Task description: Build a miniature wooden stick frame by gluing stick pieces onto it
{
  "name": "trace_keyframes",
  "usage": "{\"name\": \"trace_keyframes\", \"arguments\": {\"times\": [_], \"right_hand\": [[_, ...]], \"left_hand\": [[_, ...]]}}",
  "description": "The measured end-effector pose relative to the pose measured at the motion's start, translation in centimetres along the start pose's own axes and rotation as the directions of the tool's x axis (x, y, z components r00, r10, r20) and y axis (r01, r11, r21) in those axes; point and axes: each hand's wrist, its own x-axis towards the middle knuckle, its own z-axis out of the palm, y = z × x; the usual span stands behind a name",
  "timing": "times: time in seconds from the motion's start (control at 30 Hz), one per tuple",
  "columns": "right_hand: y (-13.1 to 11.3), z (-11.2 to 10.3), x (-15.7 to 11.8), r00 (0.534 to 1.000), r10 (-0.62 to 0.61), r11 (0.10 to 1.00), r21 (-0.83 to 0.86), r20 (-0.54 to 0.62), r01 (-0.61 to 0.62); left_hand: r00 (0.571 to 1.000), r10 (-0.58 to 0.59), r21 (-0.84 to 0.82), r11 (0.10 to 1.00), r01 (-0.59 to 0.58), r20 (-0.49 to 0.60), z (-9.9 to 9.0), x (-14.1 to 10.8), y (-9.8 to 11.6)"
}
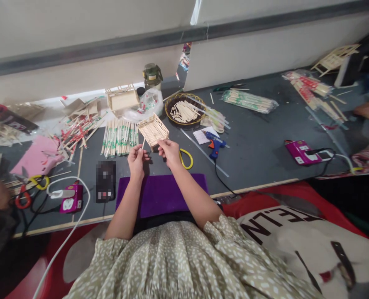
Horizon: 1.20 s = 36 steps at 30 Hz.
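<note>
My left hand (136, 160) pinches a short thin wooden stick (144, 142), upright at the near left side of a small slatted wooden frame (153, 129). The near right corner of that frame is gripped between the fingers of my right hand (169, 153). The frame is tilted, with low railings along its edges. Beneath my forearms lies a purple cloth (162, 195). Yellow-handled scissors (186, 159) rest just right of my right hand. Beyond the frame stands a woven basket (171, 119) holding many short sticks.
A blue glue gun (214, 146) with a cable lies to the right, by a white paper. Wrapped chopsticks (120, 138) and a phone (105, 181) are at left. Purple power sockets (71, 199) sit near the front edge. Other people's arms show at both sides.
</note>
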Motion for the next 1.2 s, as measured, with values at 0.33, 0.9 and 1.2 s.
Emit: {"name": "trace_keyframes", "arguments": {"times": [0.33,0.9,1.2], "right_hand": [[-5.6,-7.9,2.3,0.885,-0.453,0.873,-0.255,-0.107,0.416],[-12.2,-6.0,16.6,0.936,-0.335,-0.015,-0.994,0.111,0.113],[-11.6,-5.8,17.5,0.971,-0.149,-0.063,-0.981,0.189,0.181]], "left_hand": [[0.977,0.191,0.053,0.981,-0.186,-0.098,-0.4,-0.3,-0.7],[0.989,0.136,0.113,0.985,-0.129,-0.057,0.2,-1.2,-1.0],[0.992,0.089,0.076,0.994,-0.083,-0.087,0.5,-1.8,-0.5]]}}
